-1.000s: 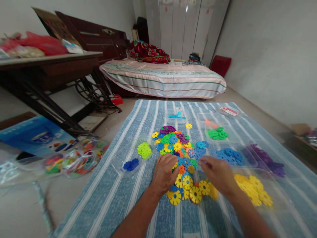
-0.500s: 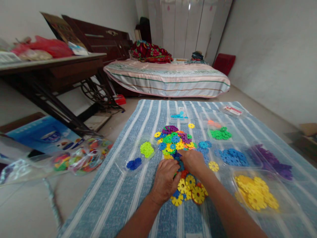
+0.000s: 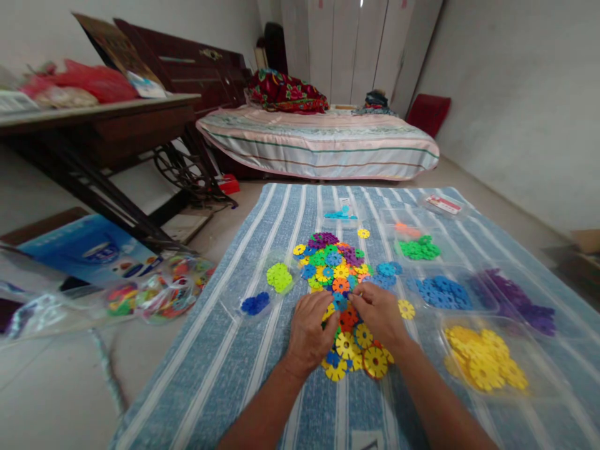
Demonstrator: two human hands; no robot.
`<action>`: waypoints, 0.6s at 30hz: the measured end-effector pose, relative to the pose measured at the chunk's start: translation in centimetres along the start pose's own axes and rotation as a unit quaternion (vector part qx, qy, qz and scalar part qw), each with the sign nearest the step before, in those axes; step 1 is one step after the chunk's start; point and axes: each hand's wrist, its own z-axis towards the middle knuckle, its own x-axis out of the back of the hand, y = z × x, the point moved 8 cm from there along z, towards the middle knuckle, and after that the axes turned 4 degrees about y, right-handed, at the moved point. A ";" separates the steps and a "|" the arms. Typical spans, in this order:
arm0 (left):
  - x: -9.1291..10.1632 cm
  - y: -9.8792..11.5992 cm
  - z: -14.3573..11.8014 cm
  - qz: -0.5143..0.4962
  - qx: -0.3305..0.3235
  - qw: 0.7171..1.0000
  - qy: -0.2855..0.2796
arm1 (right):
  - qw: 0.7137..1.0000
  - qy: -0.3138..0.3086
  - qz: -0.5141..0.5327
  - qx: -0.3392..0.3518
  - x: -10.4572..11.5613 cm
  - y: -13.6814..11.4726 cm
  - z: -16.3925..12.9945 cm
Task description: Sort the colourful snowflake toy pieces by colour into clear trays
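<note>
We have a mixed pile of notched discs (image 3: 340, 285) in front of us, spread in a long heap on the striped cloth (image 3: 210, 375). Our left hand (image 3: 309, 328) lies curled against the pile's left side, fingers on the discs; we cannot tell whether it grips any. Our right hand (image 3: 382, 312) reaches over the pile's right side, thumb and forefinger narrowed to a pinch beside what looks like a dark blue disc (image 3: 347, 294) – whether they have closed on it, we cannot tell.

Left of the pile, a clear tray (image 3: 237, 289) bears lime discs (image 3: 279, 277) and royal blue discs (image 3: 255, 304). Right of it, loose blue discs (image 3: 387, 269) lie close by, then boxed blue discs (image 3: 443, 292) and, farther out, purple discs (image 3: 520, 303). Yellow discs (image 3: 485, 359) sit to its near right, green discs (image 3: 420, 247) to its far right. The bed (image 3: 319, 147) stands well beyond it.

Our judgement of the risks: the discs overlap and their notches could catch, so a lifted one might drag neighbours along. A brushing wrist could scatter the pile's near edge – and similar blues could be confused.
</note>
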 end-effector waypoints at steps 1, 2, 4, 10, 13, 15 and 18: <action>0.3 0.1 0.2 -0.013 0.010 1.000 0.004 | 0.999 -0.007 0.043 0.000 0.0 -0.3 -0.4; 0.5 0.2 0.5 -0.032 0.023 0.999 0.001 | 0.995 -0.017 0.098 -0.004 -0.1 -0.5 -0.8; 0.6 0.4 0.9 -0.074 0.056 0.995 -0.025 | 0.974 -0.040 0.223 -0.026 -0.2 -1.1 -1.6; 2.1 2.0 1.7 -0.069 0.087 0.987 -0.114 | 0.939 -0.052 0.333 -0.063 0.0 -1.5 -2.9; 4.9 1.7 3.2 0.019 0.051 0.991 -0.120 | 0.954 -0.023 0.293 -0.049 1.0 -0.7 -3.6; 6.8 0.5 4.6 0.093 0.033 0.987 -0.125 | 0.967 -0.005 0.254 -0.039 1.8 0.1 -4.2; 8.0 -2.9 6.0 0.238 0.062 0.945 -0.216 | 0.980 0.023 0.195 -0.026 3.2 1.3 -5.2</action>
